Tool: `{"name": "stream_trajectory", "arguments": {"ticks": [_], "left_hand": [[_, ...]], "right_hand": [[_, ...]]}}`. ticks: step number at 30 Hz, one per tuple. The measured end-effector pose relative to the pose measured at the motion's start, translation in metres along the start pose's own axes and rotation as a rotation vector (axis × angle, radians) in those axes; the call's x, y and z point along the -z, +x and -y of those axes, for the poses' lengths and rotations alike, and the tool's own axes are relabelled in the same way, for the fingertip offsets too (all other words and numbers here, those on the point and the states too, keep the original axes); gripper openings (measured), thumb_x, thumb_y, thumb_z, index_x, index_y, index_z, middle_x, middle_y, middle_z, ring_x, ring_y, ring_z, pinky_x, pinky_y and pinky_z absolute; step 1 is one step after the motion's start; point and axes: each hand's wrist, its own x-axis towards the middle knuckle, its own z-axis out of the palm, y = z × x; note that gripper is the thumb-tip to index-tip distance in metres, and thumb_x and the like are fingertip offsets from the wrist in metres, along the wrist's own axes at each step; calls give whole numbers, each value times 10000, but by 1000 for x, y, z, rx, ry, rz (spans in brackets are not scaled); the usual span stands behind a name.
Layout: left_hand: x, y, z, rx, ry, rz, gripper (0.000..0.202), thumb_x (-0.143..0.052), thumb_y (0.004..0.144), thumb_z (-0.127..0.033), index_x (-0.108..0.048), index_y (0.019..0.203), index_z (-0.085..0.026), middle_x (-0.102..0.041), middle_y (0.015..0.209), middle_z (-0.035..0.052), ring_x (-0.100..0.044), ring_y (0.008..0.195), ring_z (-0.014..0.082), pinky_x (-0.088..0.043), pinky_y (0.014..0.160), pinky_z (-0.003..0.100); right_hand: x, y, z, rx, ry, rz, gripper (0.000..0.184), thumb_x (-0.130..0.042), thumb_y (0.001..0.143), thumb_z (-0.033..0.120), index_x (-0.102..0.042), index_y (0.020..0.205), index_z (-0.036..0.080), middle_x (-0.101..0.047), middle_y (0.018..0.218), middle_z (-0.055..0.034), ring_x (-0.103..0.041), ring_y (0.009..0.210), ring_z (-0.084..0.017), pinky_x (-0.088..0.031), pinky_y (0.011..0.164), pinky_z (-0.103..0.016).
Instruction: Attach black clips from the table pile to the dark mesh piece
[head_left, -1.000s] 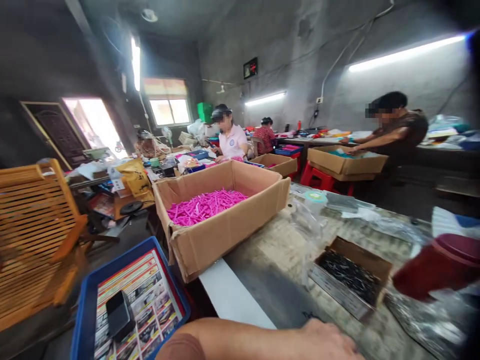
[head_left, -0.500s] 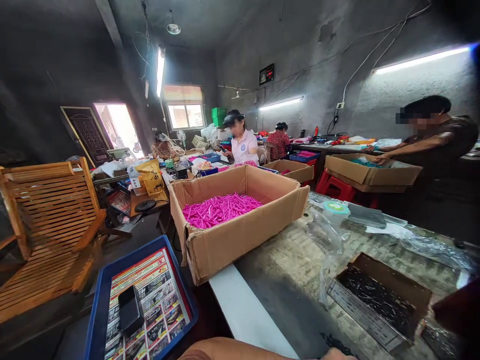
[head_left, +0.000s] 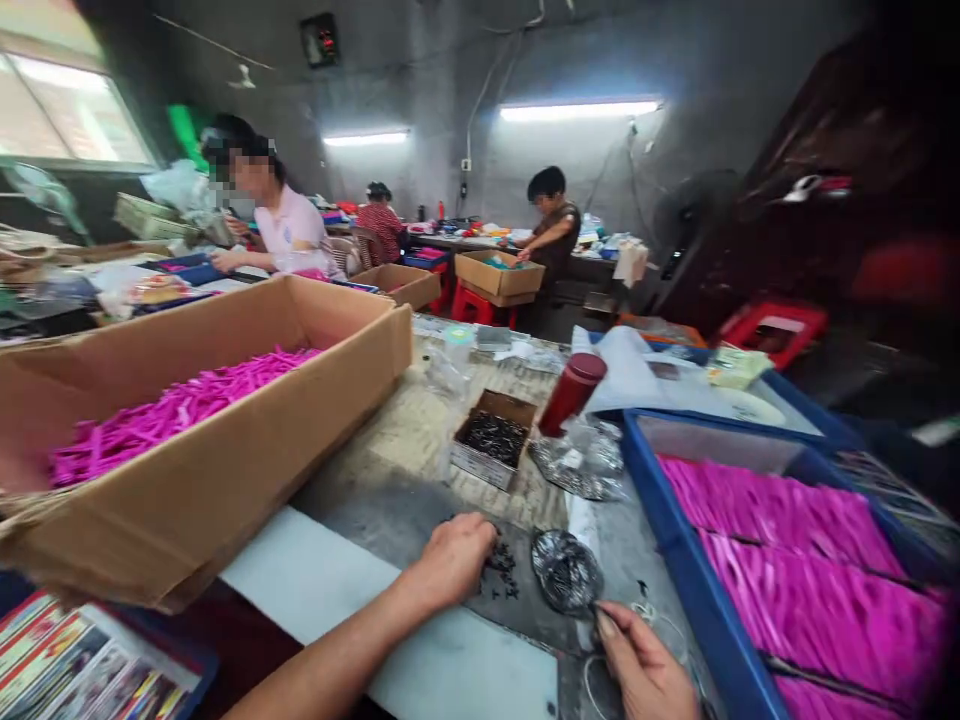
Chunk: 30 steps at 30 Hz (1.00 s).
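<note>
My left hand (head_left: 452,557) rests on the worktable (head_left: 390,455) with fingers curled over a small heap of tiny black parts (head_left: 501,570). My right hand (head_left: 645,670) is at the bottom edge, thumb and finger pinched near the rim of a small round dish of dark parts (head_left: 566,572); what it pinches is too small to name. A little cardboard box of black parts (head_left: 491,438) sits beyond my hands. A big cardboard box (head_left: 225,450) of pink sticks (head_left: 172,405) stands to the left. A blue tray (head_left: 675,540) of stacked pink sticks (head_left: 787,560) lies to the right.
A dark red bottle (head_left: 570,392) stands behind the small box, beside crumpled clear plastic (head_left: 581,465). Several people work at tables behind, one in a pink shirt (head_left: 289,225) at the left. More cardboard boxes (head_left: 499,275) and red stools (head_left: 772,325) stand further back.
The view has swung right and down. Both hands are now in view on the table, and the blue tray of pink sticks has come into sight; the wooden chair has left the picture.
</note>
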Motion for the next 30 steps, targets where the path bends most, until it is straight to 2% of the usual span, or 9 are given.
{"name": "stream_trajectory", "arguments": {"ticks": [2,4,10,19,26,30], "left_hand": [[5,2,1,1,-57,23,191,-361,742,-121,-540,701,-175,-538,697,10,-494,669,145,-351,577,211],[10,2,-1,-4,-101,34,195,-356,748,-123,-541,720,-177,-533,703,2,-490,673,131,-344,583,197],[13,-1,-13,-72,-130,85,187,-379,743,-126,-546,677,-178,-517,696,-4,-469,672,119,-316,567,189],[14,-8,-16,-89,-17,275,134,-412,731,-145,-538,701,-181,-530,768,14,-459,731,144,-303,586,218],[4,-9,-15,-92,74,296,126,-399,741,-147,-520,725,-178,-517,793,19,-454,749,160,-299,597,242],[4,-9,-15,-131,111,245,141,-389,744,-129,-518,708,-173,-523,786,25,-455,737,163,-306,603,254]], "right_hand": [[-8,-4,17,6,28,-30,293,-630,501,424,-629,641,167,-596,553,-7,-531,553,-170,-430,513,-242],[-12,-7,24,4,32,-28,281,-622,511,408,-625,640,158,-575,548,-3,-508,538,-154,-420,511,-238],[-10,-8,20,35,24,12,253,-568,584,372,-606,685,143,-529,542,7,-459,522,-136,-389,510,-233],[-9,-7,19,69,-8,39,238,-538,628,353,-588,709,135,-510,547,9,-449,519,-131,-380,504,-226],[-13,-5,18,99,-30,66,224,-521,653,345,-581,714,138,-500,542,12,-442,511,-127,-377,496,-221],[-12,1,20,160,-106,77,220,-489,685,326,-585,745,137,-552,597,-13,-485,557,-142,-391,529,-226]]}}
